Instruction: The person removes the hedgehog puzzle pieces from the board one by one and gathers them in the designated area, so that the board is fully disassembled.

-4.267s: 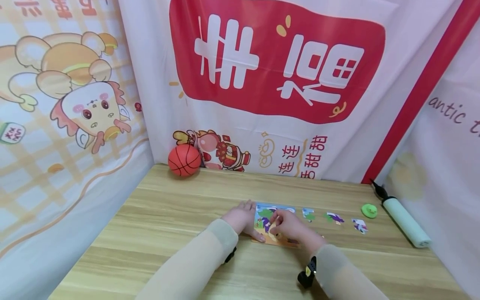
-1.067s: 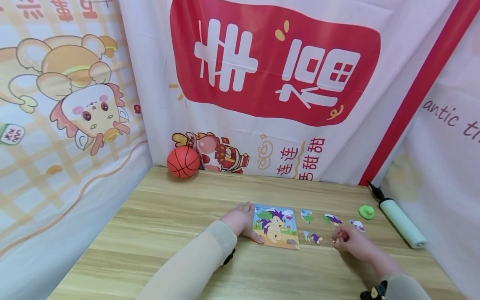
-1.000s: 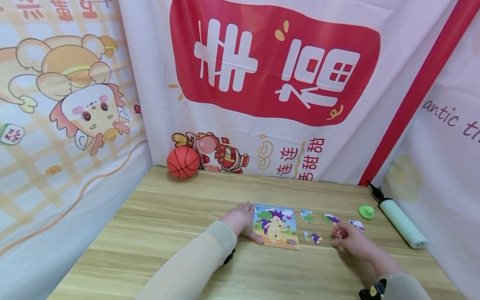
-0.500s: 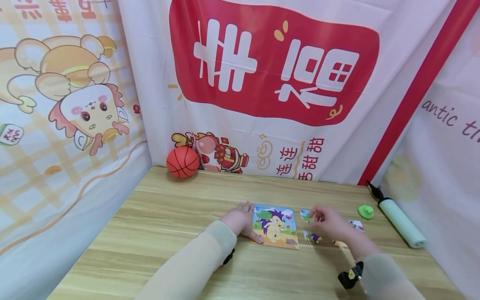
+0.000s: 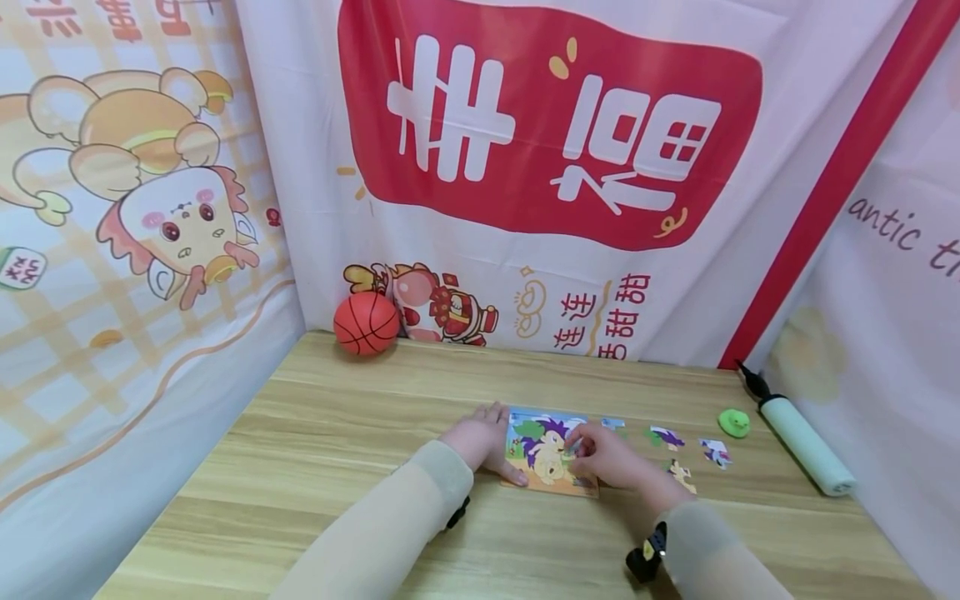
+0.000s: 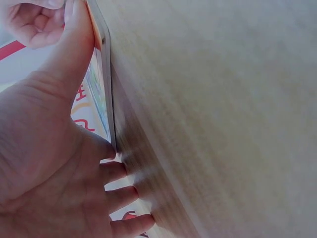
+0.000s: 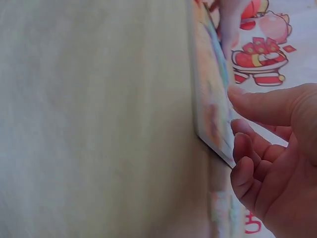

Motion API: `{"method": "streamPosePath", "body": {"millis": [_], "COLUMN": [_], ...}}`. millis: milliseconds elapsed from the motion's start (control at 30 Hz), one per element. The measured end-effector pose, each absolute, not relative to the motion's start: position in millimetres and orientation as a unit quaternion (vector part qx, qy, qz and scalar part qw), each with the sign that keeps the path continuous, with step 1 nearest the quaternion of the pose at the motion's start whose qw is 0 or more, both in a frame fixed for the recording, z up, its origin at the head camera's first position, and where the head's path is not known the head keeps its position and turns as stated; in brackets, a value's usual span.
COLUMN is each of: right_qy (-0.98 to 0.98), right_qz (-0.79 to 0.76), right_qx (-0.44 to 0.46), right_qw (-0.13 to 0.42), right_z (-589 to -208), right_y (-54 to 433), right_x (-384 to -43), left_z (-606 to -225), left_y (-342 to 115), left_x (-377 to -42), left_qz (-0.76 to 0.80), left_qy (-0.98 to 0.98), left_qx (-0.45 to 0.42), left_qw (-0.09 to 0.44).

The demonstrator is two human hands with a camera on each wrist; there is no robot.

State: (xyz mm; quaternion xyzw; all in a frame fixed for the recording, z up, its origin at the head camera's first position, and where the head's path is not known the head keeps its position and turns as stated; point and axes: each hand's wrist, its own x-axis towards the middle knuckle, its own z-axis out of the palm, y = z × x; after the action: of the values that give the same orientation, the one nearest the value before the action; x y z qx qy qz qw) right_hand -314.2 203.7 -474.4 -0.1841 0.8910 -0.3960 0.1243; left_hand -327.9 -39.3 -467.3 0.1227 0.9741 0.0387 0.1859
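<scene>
A flat picture puzzle board [image 5: 536, 485] with a purple-haired cartoon animal lies on the table. My left hand [image 5: 480, 442] holds it at its left side, fingers straight and spread on the tabletop, thumb along the near edge. Above the board's right half is my right hand [image 5: 611, 458], fingers bent; in the right wrist view, thumb and fingertips stand apart with nothing visible between them. Whether the fingertips touch the board is hidden. Right of the board lie loose puzzle pieces: a blue one [image 5: 612, 422], a purple and green one [image 5: 666, 437], a white and purple one [image 5: 715, 452] and a tan one [image 5: 680, 475].
A green toy duck [image 5: 733, 422] sits beyond the pieces. Beside it, a pale green hand pump [image 5: 806, 446] with a black nozzle lies along the right edge. A red ball [image 5: 367, 323] rests at the back left. Printed cloth [image 5: 300, 167] hangs behind and on both sides.
My right hand has let go of the tan puzzle piece on the table at right, then moved left, past the other pieces, to above the board. My left hand has stayed in place.
</scene>
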Motion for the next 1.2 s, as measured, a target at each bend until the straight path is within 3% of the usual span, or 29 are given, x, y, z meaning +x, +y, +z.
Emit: {"method": "streamPosePath", "body": {"millis": [300,733,1200], "right_qy": [0.889,0.932,0.931], "right_qz": [-0.404,-0.325,-0.332], "right_qx": [-0.170,-0.125,-0.120], "right_qw": [0.133,0.104,0.096], "right_z": [-478.7,-479.8,-480.9], "right_y": [195.2,174.6,170.6], "right_x": [-312.3,-321.4,-320.8], "left_z": [-470.9,-458.3,-493.1], "left_y": [-38.0,-39.4,-40.4], "left_x": [-332.1,-321.3,-345.7], "left_qz": [0.040,0.044,0.030], "left_qy": [0.973,0.974,0.976], "left_qx": [0.125,0.136,0.141], "left_qw": [0.188,0.177,0.164]}}
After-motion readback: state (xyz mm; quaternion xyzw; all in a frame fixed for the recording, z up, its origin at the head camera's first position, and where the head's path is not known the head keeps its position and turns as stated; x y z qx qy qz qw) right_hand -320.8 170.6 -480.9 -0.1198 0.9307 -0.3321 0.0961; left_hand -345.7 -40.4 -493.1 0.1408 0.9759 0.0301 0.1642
